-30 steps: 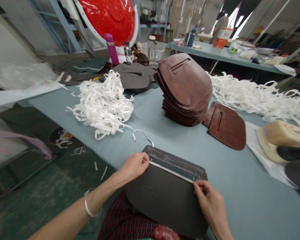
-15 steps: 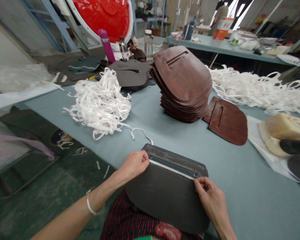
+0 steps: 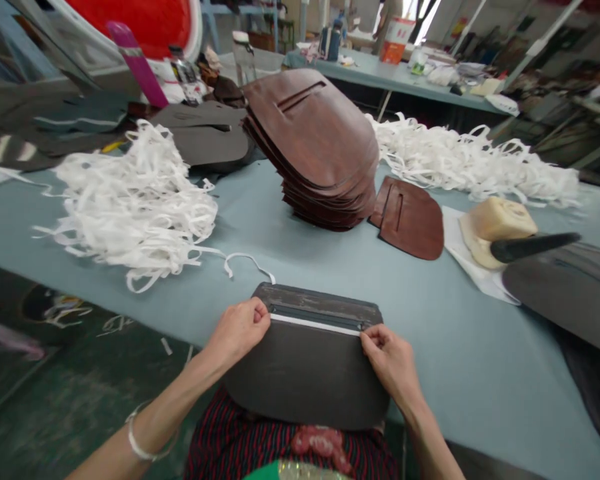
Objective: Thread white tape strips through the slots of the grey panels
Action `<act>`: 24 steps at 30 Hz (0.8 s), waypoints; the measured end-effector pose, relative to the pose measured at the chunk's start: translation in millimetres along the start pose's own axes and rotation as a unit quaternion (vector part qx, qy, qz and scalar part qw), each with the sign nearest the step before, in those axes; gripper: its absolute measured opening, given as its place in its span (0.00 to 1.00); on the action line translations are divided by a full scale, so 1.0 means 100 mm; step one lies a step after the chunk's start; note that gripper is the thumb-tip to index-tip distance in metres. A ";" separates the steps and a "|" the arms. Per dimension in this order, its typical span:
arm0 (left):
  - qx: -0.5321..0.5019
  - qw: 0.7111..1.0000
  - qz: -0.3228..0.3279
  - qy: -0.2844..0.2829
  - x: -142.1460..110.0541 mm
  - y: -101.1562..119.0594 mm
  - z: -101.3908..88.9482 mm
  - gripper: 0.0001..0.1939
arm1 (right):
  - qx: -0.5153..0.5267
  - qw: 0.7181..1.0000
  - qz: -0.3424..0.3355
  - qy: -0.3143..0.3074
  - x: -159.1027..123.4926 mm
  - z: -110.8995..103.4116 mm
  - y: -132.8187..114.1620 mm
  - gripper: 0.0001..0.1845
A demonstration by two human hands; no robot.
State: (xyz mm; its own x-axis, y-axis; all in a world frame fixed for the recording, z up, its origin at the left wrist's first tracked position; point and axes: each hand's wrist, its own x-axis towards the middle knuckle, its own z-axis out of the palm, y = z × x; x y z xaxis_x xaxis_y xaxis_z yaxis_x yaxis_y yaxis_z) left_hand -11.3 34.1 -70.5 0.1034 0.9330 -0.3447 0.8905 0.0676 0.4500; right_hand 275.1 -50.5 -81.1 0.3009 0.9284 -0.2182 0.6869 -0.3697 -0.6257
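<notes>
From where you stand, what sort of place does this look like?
Probably a sewing or leather-goods workshop: a stack of slotted brown panels, heaps of white strip offcuts, and a long blue-grey worktable.

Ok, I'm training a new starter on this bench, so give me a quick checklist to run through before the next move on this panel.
White strip straight along the slot of the dark panel: ok.
Left hand and right hand at either end of the strip: ok.
Strip fixed down in the slot: cannot tell.
Loose strip end from the pile of white strips clear of the panel: cannot tell, it reaches the panel's far corner.
Brown panel stack apart from the panel: ok.
</notes>
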 end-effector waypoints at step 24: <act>0.068 0.997 -0.007 0.047 -0.12 0.18 0.06 0.19 | -0.116 0.991 0.068 0.013 0.09 0.00 -0.16 0.08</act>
State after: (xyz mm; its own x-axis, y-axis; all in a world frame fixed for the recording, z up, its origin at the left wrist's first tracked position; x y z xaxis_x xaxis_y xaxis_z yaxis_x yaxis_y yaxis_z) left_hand 6.2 22.6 -63.0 0.0536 0.9619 -0.2682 0.9440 0.0387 0.3276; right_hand 266.8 -35.9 -72.7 0.4156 0.8693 -0.2675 0.7720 -0.4927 -0.4015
